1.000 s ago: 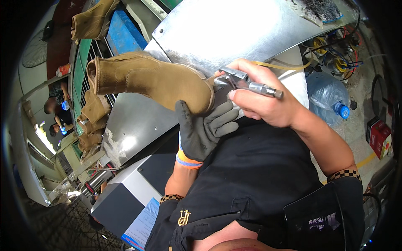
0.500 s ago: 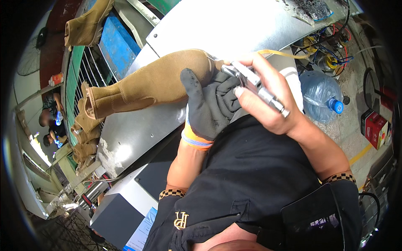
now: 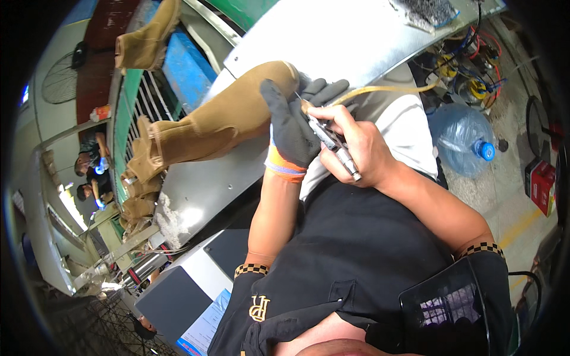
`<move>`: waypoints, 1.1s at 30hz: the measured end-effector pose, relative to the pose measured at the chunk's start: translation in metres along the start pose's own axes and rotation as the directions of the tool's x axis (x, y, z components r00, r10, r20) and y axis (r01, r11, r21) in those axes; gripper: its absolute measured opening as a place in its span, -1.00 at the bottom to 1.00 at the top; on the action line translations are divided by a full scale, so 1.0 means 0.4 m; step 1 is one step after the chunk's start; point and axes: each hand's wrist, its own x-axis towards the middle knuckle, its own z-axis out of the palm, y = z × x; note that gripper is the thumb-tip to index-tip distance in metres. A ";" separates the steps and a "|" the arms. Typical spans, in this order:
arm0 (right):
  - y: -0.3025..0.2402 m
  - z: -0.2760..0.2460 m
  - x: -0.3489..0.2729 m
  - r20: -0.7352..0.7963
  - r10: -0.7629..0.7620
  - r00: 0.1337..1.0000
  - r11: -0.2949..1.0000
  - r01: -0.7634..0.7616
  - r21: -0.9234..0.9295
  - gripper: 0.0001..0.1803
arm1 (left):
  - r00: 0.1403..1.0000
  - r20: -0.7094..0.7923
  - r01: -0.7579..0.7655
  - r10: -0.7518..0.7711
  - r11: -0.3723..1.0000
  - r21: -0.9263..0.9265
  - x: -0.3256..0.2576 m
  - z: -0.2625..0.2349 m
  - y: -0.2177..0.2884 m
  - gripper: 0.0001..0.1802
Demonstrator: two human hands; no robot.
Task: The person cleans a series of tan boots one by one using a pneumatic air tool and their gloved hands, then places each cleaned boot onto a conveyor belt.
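Note:
A tall tan suede boot (image 3: 228,113) lies slantwise with its shaft opening toward the left and its rounded end by my left hand (image 3: 294,127). That hand wears a dark glove with an orange and pale blue cuff. Its thumb lies across the boot, while the fingers stretch out past the rounded end, palm toward me. My bare right hand (image 3: 362,151) is closed round a small silver hand tool (image 3: 329,139) with a thin tan tip. The tip points at the gloved fingers, close by the boot's end. A yellow hose (image 3: 386,89) runs behind the tool; its join is hidden.
The boot is over a metal bench (image 3: 208,199). More tan boots (image 3: 139,172) are on a rack to the left, one (image 3: 148,41) near a blue block (image 3: 187,65). At right stand a large clear bottle (image 3: 460,139), tangled lines and a red box (image 3: 540,187). Two people work far left.
My right hand has lowered and turned the tool, so its tip now points up and left. The left fingers have straightened. The boot has shifted slightly, and the whole view has moved a little.

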 end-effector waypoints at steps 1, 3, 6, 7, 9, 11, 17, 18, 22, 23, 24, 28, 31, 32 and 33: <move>0.002 -0.006 0.005 0.000 0.019 1.000 1.000 -0.019 0.011 -0.39 | 0.992 -0.110 -0.004 0.066 0.873 0.488 -0.015 0.014 0.017 -0.09; 0.002 -0.020 0.018 0.047 0.070 0.996 0.996 -0.073 0.049 -0.41 | 0.974 -0.133 0.082 0.184 0.261 0.962 -0.081 0.028 0.063 -0.19; 0.012 -0.073 0.047 0.138 0.179 0.974 0.969 -0.199 0.149 -0.49 | 0.986 0.071 -0.066 0.148 -0.033 0.997 -0.194 0.139 0.143 -0.39; 0.013 -0.081 0.057 0.111 0.148 0.983 0.971 -0.166 0.172 -0.50 | 0.963 0.172 -0.152 0.208 -0.108 0.982 -0.293 0.104 0.245 -0.36; 0.035 -0.078 0.084 0.064 0.092 0.994 0.976 -0.103 0.194 -0.53 | 0.829 0.339 -0.324 0.444 -0.111 0.939 -0.327 0.145 0.367 -0.35; 0.067 -0.064 0.121 0.014 0.096 0.995 0.980 -0.097 0.172 -0.54 | 0.603 0.330 -0.152 0.727 -0.301 0.942 -0.316 0.192 0.414 -0.37; 0.169 -0.055 0.274 0.050 -0.002 0.999 0.931 -0.017 0.366 -0.66 | 0.881 -0.104 0.228 0.462 -0.222 0.948 -0.401 0.069 0.568 -0.51; 0.194 -0.062 0.303 0.104 0.080 0.991 0.920 -0.114 0.376 -0.67 | 0.884 -0.163 0.309 0.438 -0.287 0.907 -0.416 0.055 0.562 -0.60; 0.202 -0.116 0.452 -0.163 0.144 0.976 0.941 -0.084 0.328 -0.57 | 0.667 0.042 0.295 0.744 -0.316 0.902 -0.380 0.076 0.445 -0.66; 0.211 -0.115 0.483 -0.245 0.151 0.958 0.961 -0.084 0.263 -0.55 | 0.611 0.022 0.234 0.792 -0.207 0.950 -0.358 0.076 0.442 -0.67; 0.216 -0.112 0.503 -0.280 0.174 0.944 0.962 -0.104 0.251 -0.55 | 0.550 -0.014 0.168 0.835 -0.094 0.981 -0.335 0.073 0.440 -0.68; 0.264 -0.107 0.528 -0.340 0.079 0.937 0.993 -0.044 0.111 -0.56 | 0.552 0.121 -0.011 0.825 -0.138 0.990 -0.118 0.057 0.555 -0.68; 0.222 -0.112 0.519 -0.249 0.031 0.968 1.000 -0.030 0.008 -0.56 | 0.478 0.211 -0.075 0.852 -0.200 0.977 0.116 0.046 0.738 -0.69; 0.226 -0.112 0.519 -0.266 0.018 0.964 0.999 -0.026 -0.025 -0.56 | 0.583 0.497 0.134 0.643 -0.679 0.722 0.231 0.079 0.811 -0.66; 0.222 -0.110 0.523 -0.273 0.010 0.962 1.000 -0.016 -0.020 -0.56 | 0.562 0.425 0.031 0.710 -0.532 0.846 0.346 0.086 0.890 -0.61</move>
